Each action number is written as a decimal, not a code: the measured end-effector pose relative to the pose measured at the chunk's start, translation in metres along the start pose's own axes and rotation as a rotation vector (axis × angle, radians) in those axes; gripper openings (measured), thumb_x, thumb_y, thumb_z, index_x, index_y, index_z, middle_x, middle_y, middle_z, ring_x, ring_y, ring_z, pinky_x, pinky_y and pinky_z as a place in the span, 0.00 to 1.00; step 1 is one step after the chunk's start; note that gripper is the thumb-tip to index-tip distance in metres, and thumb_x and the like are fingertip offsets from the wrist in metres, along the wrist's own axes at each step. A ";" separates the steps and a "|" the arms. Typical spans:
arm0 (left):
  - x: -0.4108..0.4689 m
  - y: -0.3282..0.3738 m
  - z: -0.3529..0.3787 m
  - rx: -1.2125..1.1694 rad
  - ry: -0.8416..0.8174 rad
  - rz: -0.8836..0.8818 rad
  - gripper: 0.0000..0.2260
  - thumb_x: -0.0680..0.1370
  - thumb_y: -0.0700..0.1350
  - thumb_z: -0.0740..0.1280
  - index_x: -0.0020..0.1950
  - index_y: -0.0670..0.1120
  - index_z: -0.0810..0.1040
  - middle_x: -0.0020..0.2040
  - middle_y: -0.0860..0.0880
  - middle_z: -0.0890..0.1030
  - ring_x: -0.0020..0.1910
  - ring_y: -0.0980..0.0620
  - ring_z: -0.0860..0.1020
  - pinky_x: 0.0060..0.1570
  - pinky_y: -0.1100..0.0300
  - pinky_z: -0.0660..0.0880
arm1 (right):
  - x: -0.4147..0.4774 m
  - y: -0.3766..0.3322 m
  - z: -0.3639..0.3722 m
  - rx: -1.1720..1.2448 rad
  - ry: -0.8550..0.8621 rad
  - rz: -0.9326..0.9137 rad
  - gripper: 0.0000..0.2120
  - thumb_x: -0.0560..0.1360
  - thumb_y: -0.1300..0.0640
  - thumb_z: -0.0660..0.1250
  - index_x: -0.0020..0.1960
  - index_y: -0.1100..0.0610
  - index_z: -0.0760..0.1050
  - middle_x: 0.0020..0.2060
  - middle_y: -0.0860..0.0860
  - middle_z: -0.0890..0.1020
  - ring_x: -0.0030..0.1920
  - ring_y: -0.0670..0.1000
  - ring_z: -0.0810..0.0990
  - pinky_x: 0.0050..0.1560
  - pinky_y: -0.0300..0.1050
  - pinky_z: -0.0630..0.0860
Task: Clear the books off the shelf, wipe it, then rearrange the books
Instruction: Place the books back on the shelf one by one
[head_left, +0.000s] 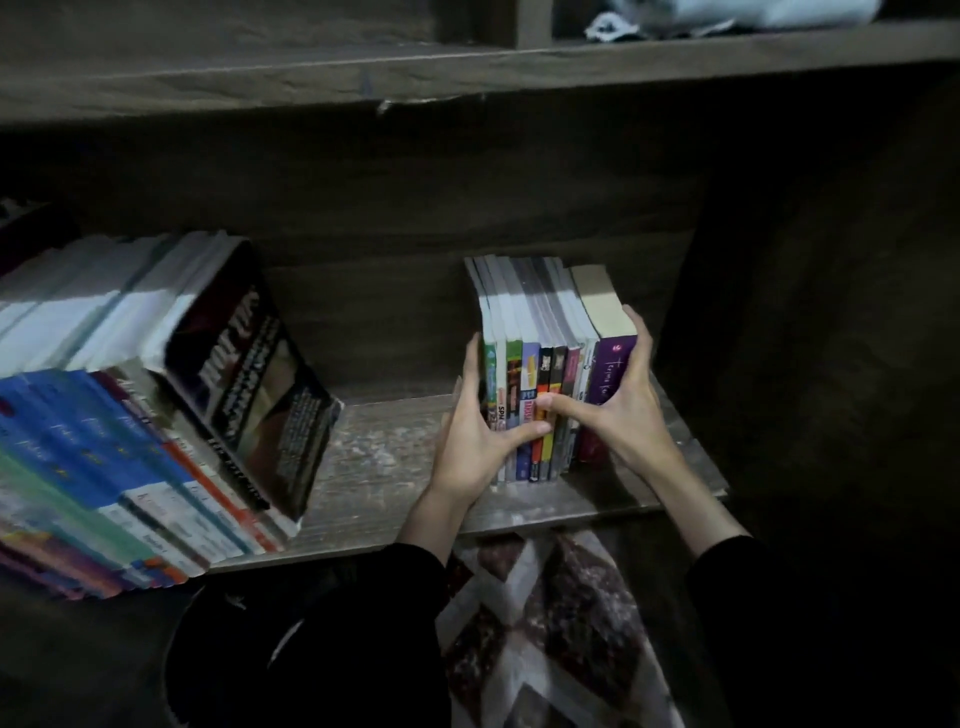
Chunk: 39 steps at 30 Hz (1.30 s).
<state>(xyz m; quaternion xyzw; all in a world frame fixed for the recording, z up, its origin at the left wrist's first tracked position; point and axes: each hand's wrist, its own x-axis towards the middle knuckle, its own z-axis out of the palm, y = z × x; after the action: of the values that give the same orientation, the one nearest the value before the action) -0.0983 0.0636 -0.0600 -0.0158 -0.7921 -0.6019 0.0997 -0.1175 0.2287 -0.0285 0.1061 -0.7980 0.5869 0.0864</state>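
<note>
- While a leaning row of books (156, 395) fills the shelf (384, 467) at left, the left hand (478, 436) and right hand (618, 405) clamp a small upright stack (540, 364) between them, thumbs pressed across the spines.

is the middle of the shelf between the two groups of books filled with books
No, the shelf is bare between the leaning books and the small group both hands hold.

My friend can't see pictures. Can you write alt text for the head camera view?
Two bare hands, left hand and right hand, squeeze a small upright row of colourful paperback books on a dusty brown wooden shelf. A bigger leaning row of books stands further left.
</note>
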 end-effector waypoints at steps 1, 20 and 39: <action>0.003 0.003 0.014 0.006 -0.020 -0.003 0.53 0.60 0.55 0.80 0.74 0.69 0.48 0.67 0.55 0.73 0.65 0.56 0.74 0.65 0.44 0.71 | 0.002 0.003 -0.014 -0.004 0.007 0.009 0.58 0.61 0.53 0.81 0.76 0.44 0.43 0.61 0.38 0.66 0.65 0.43 0.68 0.65 0.46 0.65; 0.006 0.030 0.101 0.256 -0.033 0.074 0.46 0.75 0.45 0.70 0.71 0.70 0.35 0.71 0.39 0.67 0.66 0.37 0.72 0.59 0.45 0.73 | -0.009 -0.006 -0.055 -0.730 0.331 -0.263 0.39 0.76 0.43 0.66 0.79 0.50 0.49 0.78 0.59 0.44 0.77 0.55 0.38 0.75 0.51 0.35; 0.014 0.049 0.085 0.052 0.005 0.016 0.40 0.71 0.42 0.73 0.74 0.62 0.54 0.71 0.46 0.67 0.64 0.46 0.73 0.61 0.48 0.74 | -0.018 -0.009 -0.061 -0.796 0.211 -0.214 0.33 0.76 0.44 0.65 0.76 0.51 0.58 0.77 0.59 0.56 0.77 0.57 0.46 0.74 0.60 0.40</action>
<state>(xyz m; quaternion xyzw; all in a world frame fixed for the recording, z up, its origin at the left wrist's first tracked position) -0.1171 0.1564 -0.0329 -0.0181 -0.8072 -0.5803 0.1066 -0.0973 0.2859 -0.0068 0.0862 -0.9335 0.2285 0.2625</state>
